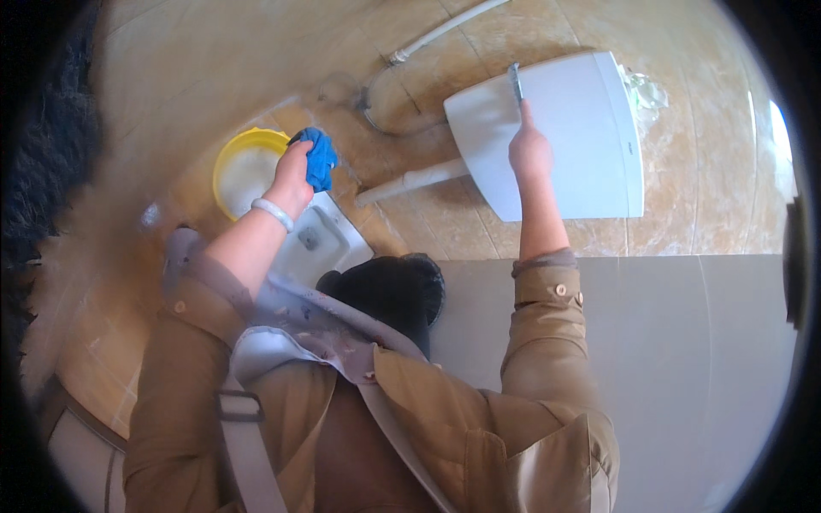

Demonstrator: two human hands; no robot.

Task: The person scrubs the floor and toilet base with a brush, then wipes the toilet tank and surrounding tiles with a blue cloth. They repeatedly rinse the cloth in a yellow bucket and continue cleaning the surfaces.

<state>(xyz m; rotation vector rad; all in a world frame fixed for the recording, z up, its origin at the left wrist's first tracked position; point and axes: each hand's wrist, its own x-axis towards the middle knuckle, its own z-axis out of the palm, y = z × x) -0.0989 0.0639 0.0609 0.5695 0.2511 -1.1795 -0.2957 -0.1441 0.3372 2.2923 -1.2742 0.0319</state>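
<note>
My left hand, with a pale bangle on the wrist, grips a bunched blue cloth. Just beside and partly below it is a yellow basin of whitish, sudsy water. My right hand is in front of a white toilet cistern on the wall. It holds a narrow brush, its head by the cistern's left upper edge. Whether the bristles touch the cistern is hard to tell. Below my left wrist lies a white squat toilet pan.
A white flush pipe runs from the cistern. Above it, a thin hose curves from a white wall pipe. Crumpled clear plastic sits on the cistern's far side. A black object, not clearly identifiable, is beside the pan. Tan tiles cover the wall.
</note>
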